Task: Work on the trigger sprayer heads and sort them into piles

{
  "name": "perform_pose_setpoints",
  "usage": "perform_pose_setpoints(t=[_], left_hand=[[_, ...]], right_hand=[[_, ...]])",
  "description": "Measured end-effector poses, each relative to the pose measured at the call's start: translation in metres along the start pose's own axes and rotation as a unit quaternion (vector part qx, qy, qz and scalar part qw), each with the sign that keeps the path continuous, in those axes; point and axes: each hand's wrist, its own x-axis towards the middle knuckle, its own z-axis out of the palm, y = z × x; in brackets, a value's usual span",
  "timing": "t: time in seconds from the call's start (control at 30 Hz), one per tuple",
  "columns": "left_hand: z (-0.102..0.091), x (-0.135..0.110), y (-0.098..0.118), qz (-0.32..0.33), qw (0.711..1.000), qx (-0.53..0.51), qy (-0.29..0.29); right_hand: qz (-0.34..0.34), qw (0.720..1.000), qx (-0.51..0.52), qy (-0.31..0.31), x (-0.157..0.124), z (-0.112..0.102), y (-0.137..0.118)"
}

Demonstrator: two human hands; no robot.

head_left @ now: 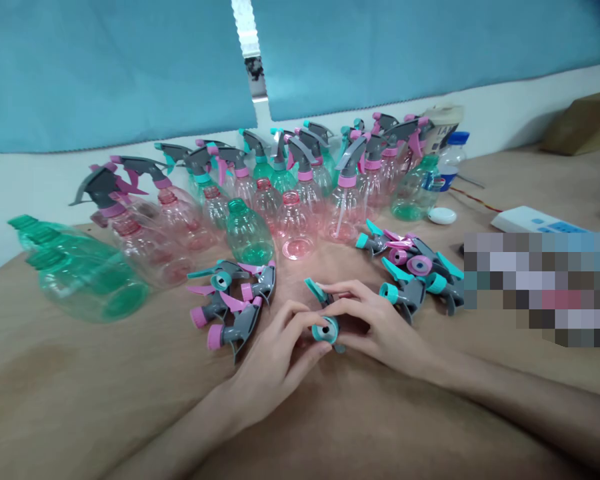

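Note:
Between both hands is a grey spray trigger head [325, 330] with a teal collar and teal lever, its collar opening turned toward me. The fingers and thumb of my left hand [285, 347] pinch the collar. My right hand [375, 323] grips the body from the right, partly hiding it. To the left lies a group of loose trigger heads [235, 327], mostly with pink collars. On the right is another group of loose trigger heads [410, 287] in teal and pink. A clear green bottle [250, 233] and a pink bottle [296, 230], both without heads, stand just beyond.
Several pink and green bottles with trigger heads [347, 193] stand along the wall. Green bottles [87, 280] lie tilted at left. At right are a white power strip [535, 220], a white oval object [443, 215], a blue-capped bottle [453, 160] and a cardboard box [585, 123].

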Motion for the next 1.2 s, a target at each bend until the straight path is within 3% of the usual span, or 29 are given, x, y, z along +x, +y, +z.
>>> perform_pose_setpoints(t=[0.33,0.67,1.2], left_hand=[[0.004,-0.001,-0.004,0.020,0.999,0.031,0.025],[-0.006,0.005,0.001,0.000,0.997,0.042,-0.061],[-0.006,0.003,-0.005,0.028,0.996,0.032,-0.075]], right_hand=[[-0.005,1.000,-0.002,-0.012,0.001,0.000,0.001],[-0.022,0.999,-0.005,-0.038,0.003,-0.002,-0.001],[-0.046,0.997,-0.018,-0.061,0.003,-0.001,0.002]])
